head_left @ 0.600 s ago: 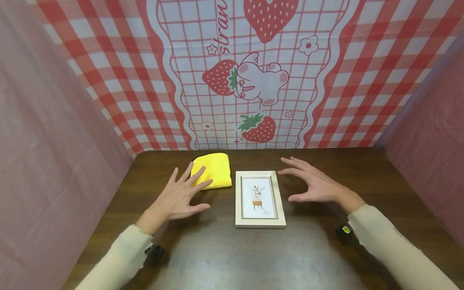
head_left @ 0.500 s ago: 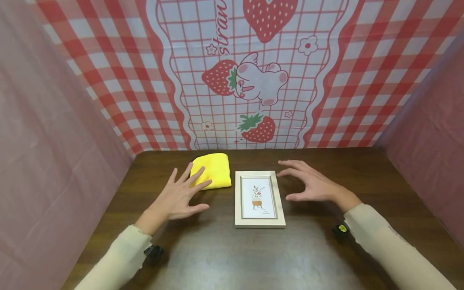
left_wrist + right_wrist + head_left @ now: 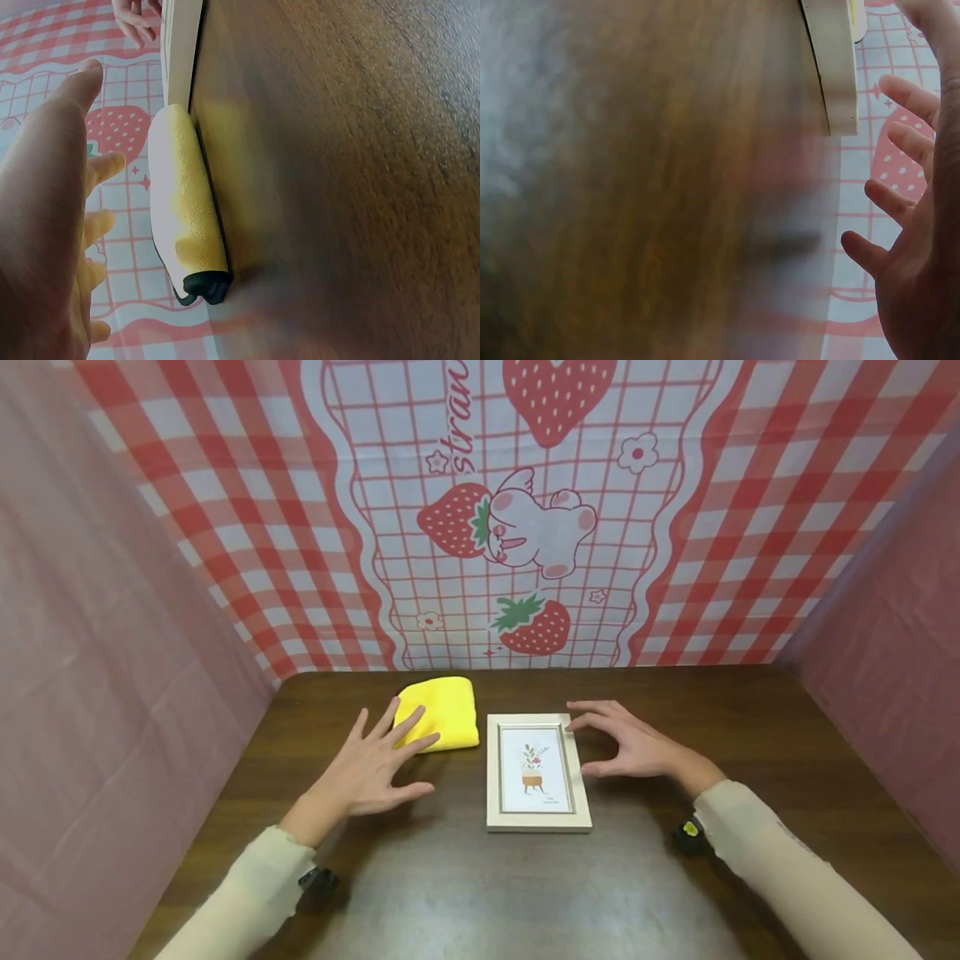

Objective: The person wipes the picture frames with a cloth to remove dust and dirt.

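Picture frame [image 3: 531, 772] lies flat, face up on table [image 3: 480, 893]; looks stiff, lightish, front likely slick and fragile, so best gripped by side borders. Left of frame, left hand [image 3: 367, 768] hovers, fingers spread, holding nothing. Right of frame, right hand [image 3: 633, 747], fingers apart, slightly bent, just off its border. Yellow cloth [image 3: 448, 714], left of frame's far end, looks soft, pinchable. I see checked backdrop [image 3: 540, 527] beyond frame.

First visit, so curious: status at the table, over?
Left hand empty, hovering by yellow cloth. Right hand empty, hovering by picture frame. Frame flat, face up on table. Nothing visibly blocking.
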`<state>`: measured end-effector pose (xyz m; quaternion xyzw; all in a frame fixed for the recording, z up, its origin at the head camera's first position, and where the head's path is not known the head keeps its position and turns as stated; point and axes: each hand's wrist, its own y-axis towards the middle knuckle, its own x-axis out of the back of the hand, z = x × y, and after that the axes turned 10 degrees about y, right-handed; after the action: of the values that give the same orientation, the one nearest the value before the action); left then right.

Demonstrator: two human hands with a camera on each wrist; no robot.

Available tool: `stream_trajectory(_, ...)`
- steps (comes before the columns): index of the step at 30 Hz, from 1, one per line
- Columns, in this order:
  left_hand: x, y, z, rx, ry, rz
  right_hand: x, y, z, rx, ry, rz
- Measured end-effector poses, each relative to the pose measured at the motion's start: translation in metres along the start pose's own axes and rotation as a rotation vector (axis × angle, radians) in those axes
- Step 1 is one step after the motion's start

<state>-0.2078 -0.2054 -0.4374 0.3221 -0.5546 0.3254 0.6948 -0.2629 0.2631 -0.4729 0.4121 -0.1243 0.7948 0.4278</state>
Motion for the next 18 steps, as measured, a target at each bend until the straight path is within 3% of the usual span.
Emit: stream_trajectory(18, -0.004, -0.001, 0.0016, 0.002, -0.013, 0.009, -0.0098, 0.0045, -0.0033, -0.074, 0.047, 0.041)
